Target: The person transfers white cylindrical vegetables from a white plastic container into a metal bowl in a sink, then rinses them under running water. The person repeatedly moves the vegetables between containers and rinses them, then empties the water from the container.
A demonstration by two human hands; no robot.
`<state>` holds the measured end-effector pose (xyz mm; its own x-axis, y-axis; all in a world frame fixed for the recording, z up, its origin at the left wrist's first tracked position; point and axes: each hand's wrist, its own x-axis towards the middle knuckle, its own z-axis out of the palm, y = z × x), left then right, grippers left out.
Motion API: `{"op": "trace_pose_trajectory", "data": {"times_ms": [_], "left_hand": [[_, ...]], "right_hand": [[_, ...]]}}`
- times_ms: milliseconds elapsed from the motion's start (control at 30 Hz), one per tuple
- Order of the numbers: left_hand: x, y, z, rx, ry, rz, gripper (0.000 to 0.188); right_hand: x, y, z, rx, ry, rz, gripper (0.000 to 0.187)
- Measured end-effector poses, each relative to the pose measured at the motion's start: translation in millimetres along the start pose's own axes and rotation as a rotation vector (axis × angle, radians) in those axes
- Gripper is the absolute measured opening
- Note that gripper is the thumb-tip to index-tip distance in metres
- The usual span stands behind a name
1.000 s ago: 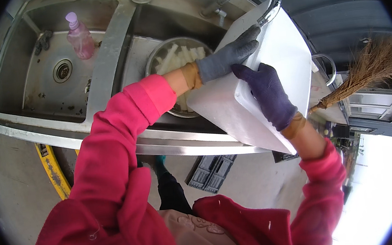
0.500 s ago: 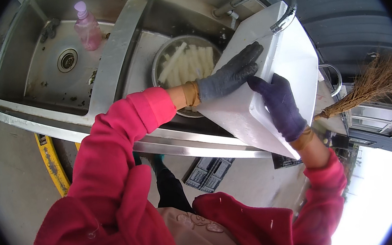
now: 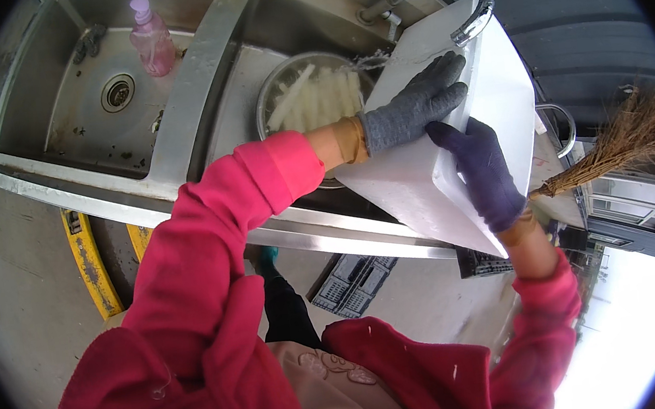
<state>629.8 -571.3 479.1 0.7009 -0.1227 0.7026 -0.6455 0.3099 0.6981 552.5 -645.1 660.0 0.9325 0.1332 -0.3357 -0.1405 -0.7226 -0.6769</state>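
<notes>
Lying nearly flat, the left hand [image 3: 417, 107] touches the white box [image 3: 393, 185] under it; the right hand [image 3: 485, 172], just beside, grips its edge [image 3: 437, 170].

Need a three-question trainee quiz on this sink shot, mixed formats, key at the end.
1. Multiple choice: the left hand and right hand both touch what?
A) pump bottle
B) large white object
C) sink drain

2. True or false: the twig broom lies inside the left basin.

3. Short answer: which hand is nearer the round bowl of pale sticks?

Key:
1. B
2. False; the twig broom is outside the sink, toward the right.
3. Left.
</notes>
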Motion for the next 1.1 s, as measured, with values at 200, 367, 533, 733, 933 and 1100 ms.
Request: {"op": "trace_pose_trajectory", "data": {"times_ms": [200,367,533,733,933,1100], "left_hand": [[-5,22,-28,0.094,-0.085,-0.513,0.061],[12,14,-54,-0.289,-0.143,-0.642,0.061],[44,1,-34,-0.376,-0.023,-0.281,0.065],[14,6,-55,-0.258,-0.164,-0.587,0.064],[-47,34,-56,-0.457,-0.189,-1.137,0.062],[-60,46,-25,-0.693,-0.024,-1.231,0.059]], "right_hand": [[-1,-3,2,0.002,-0.059,0.04,0.032],[9,-10,14,0.147,-0.035,-0.072,0.035],[7,-11,21,0.027,0.064,0.011,0.035],[11,-5,13,-0.096,-0.001,-0.231,0.029],[-26,-5,-27,0.172,-0.095,0.032,0.031],[-81,-6,-73,-0.052,0.004,0.067,0.034]]}}
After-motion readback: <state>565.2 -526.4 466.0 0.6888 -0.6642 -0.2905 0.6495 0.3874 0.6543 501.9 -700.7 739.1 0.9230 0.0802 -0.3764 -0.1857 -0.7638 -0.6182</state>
